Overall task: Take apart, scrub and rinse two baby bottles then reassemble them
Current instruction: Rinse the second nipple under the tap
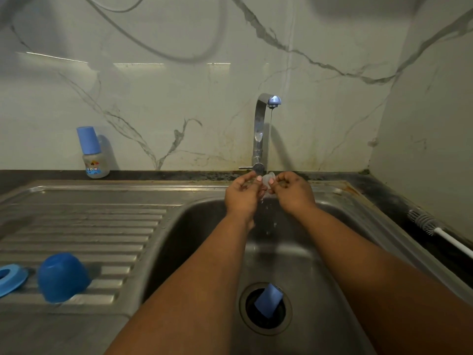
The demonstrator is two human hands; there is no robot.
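Both hands (268, 190) pinch clear teat (268, 179) between them.

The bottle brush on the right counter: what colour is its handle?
White, with grey bristles; the bottle brush shows in the head view.

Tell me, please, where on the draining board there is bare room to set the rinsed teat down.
Most of the draining board is bare: the ridged stretch between the assembled bottle at the back and the blue cap in front. The front left corner is crowded by that cap and the blue ring.

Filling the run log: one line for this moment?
step: rinsing | hands: both pinch teat under tap | water: running | second bottle: capped, on counter
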